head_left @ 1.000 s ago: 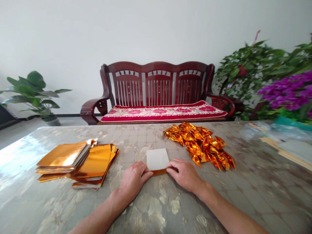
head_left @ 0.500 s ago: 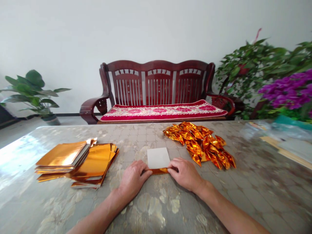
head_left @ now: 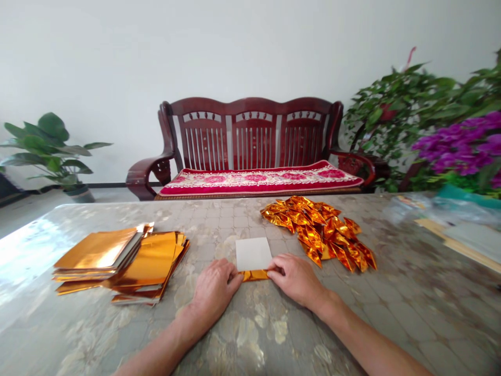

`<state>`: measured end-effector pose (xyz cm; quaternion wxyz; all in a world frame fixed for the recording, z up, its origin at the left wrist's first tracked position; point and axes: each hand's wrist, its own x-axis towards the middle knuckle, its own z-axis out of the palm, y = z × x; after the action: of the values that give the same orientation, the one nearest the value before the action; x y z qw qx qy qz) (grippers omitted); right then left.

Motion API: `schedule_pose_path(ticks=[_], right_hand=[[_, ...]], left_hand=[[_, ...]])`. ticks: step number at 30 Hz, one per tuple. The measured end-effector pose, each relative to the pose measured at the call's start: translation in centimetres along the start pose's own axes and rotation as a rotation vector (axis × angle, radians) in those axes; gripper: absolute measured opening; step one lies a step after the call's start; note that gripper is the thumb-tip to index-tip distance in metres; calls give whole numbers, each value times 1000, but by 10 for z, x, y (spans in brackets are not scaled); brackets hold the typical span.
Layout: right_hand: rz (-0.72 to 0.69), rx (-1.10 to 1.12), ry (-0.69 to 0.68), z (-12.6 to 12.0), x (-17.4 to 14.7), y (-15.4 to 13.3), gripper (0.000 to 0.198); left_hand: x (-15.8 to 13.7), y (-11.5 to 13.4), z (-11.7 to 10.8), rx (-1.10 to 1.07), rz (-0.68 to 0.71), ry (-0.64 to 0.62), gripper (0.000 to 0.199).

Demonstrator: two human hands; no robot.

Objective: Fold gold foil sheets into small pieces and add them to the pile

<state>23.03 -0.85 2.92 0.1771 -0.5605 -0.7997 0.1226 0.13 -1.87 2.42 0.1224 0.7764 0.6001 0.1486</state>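
Note:
A sheet of gold foil paper (head_left: 253,254) lies white side up on the table, its near edge folded over into a narrow gold strip. My left hand (head_left: 217,284) pinches the left end of that fold between thumb and fingers. At the right end, my right hand (head_left: 293,277) grips the fold the same way, fingers curled. To the left sit stacks of flat gold foil sheets (head_left: 151,261). Beyond my right hand is a heap of folded, pointed gold foil pieces (head_left: 313,224).
The table (head_left: 250,329) has a patterned, glossy cover. Clear plastic and pale flat sheets (head_left: 469,237) lie at its right edge, near purple flowers (head_left: 462,143). Behind the table stands a dark red wooden bench (head_left: 254,136). A potted plant (head_left: 58,151) stands at far left.
The folded gold strip along the near edge looks slightly wider and brighter. Both hands keep hold of its ends, almost in place. The view has shifted a little.

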Motion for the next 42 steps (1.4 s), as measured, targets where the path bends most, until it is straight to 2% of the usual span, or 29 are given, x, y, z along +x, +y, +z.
schedule_pose_path(ticks=[6, 10, 18, 29, 42], right_hand=[[53, 52, 12, 0, -1, 2, 8], [80, 98, 25, 3, -1, 5, 14], [90, 113, 4, 3, -1, 5, 22], [79, 117, -18, 3, 0, 5, 23], [93, 136, -29, 1, 0, 4, 23]], left_hand=[[0, 1, -1, -8, -32, -17, 25], [1, 1, -1, -4, -34, -19, 25], [3, 2, -2, 11, -61, -42, 27], [3, 6, -4, 16, -104, -78, 23], [2, 2, 2, 30, -62, -73, 20]])
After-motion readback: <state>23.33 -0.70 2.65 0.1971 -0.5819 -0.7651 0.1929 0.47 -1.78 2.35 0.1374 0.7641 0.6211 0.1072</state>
